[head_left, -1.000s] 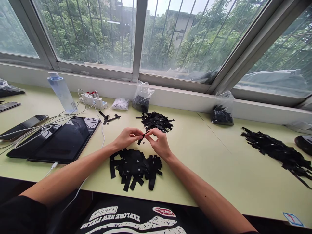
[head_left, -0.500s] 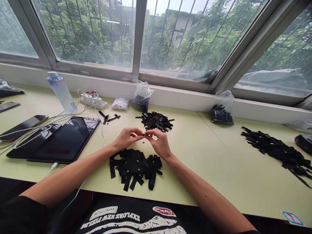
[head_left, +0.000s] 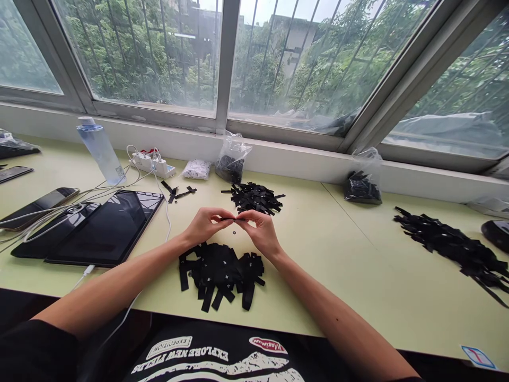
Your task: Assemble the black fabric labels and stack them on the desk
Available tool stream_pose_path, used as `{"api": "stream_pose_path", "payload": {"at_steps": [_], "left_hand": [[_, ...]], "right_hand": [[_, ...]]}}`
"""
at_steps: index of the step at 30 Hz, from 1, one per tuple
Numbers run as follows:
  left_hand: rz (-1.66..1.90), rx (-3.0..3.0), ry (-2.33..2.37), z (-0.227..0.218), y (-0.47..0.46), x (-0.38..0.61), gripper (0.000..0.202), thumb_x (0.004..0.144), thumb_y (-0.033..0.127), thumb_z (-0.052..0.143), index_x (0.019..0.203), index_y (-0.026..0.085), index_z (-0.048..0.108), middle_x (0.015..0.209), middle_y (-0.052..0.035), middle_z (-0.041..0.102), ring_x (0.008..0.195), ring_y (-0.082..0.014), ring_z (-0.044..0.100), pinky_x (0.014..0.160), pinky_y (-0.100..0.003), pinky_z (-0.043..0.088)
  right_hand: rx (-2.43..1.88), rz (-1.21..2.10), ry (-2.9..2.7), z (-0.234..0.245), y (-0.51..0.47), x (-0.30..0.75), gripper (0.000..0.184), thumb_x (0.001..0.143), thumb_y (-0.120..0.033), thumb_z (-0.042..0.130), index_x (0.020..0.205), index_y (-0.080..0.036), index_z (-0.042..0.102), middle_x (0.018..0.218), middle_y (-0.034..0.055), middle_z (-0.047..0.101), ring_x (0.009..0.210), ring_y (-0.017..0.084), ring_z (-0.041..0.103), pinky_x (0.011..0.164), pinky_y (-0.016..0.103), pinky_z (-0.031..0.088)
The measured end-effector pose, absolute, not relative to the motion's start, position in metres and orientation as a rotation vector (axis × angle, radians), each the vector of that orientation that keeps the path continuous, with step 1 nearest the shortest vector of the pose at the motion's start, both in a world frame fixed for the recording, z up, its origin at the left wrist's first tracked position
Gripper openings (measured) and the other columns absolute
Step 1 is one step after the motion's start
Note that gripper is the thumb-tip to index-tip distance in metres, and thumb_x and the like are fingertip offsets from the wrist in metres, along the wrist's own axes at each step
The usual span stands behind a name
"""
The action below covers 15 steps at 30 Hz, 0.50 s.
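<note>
Between my two hands a small black fabric strip (head_left: 229, 218) is stretched nearly level, just above the table. My left hand (head_left: 204, 227) pinches one end with thumb and fingertips, and my right hand (head_left: 259, 231) pinches the other; the fingertips almost meet and cover much of the strip. Below them a tiny dark ring-like piece (head_left: 234, 232) lies on the table. A heap of black fabric strips (head_left: 220, 270), some with a white "M", is spread between my forearms. Just beyond my hands sits another pile of black strips (head_left: 256, 198) with small shiny spots.
Left of my arm lie a tablet (head_left: 111, 228), cables and phones, with a water bottle (head_left: 99, 151) and power strip (head_left: 153, 163) behind. Clear bags (head_left: 229, 167) stand along the sill. More black strips (head_left: 449, 244) are heaped on the right of the pale table (head_left: 338, 276).
My fingers have shifted slightly, and more of the black strip shows between them, now held flatter. The piles and the small ring piece stay where they were.
</note>
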<state>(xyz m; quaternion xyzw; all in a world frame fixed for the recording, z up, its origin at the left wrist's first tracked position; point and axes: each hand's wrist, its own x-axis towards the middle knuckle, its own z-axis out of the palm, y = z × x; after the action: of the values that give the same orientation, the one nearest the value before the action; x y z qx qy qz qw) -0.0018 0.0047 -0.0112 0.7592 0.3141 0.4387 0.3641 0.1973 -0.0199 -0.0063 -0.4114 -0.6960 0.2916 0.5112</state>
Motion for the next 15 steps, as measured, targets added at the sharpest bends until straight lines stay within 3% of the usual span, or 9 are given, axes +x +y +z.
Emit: {"api": "stream_pose_path", "payload": {"at_steps": [9, 15], "left_hand": [[1.151, 1.987, 0.784, -0.0089, 0.0022, -0.0011, 0.018, 0.089, 0.029, 0.067, 0.099, 0.017, 0.076, 0.094, -0.0062, 0.076, 0.086, -0.0184, 0.069, 0.077, -0.032, 0.059], [1.201, 1.994, 0.817, -0.0069, 0.0022, -0.0007, 0.017, 0.091, 0.027, 0.064, 0.098, 0.018, 0.076, 0.092, -0.0053, 0.076, 0.085, -0.0178, 0.069, 0.077, -0.032, 0.059]], "right_hand": [[-1.000, 0.632, -1.687, -0.0048, -0.0239, 0.1953, 0.018, 0.087, -0.039, 0.072, 0.090, -0.021, 0.074, 0.088, 0.0040, 0.073, 0.083, 0.021, 0.066, 0.079, 0.037, 0.053], [-1.043, 0.584, -1.849, -0.0114, -0.0168, 0.2021, 0.019, 0.088, -0.029, 0.071, 0.107, -0.024, 0.069, 0.095, 0.0031, 0.072, 0.083, 0.019, 0.064, 0.079, 0.036, 0.050]]}}
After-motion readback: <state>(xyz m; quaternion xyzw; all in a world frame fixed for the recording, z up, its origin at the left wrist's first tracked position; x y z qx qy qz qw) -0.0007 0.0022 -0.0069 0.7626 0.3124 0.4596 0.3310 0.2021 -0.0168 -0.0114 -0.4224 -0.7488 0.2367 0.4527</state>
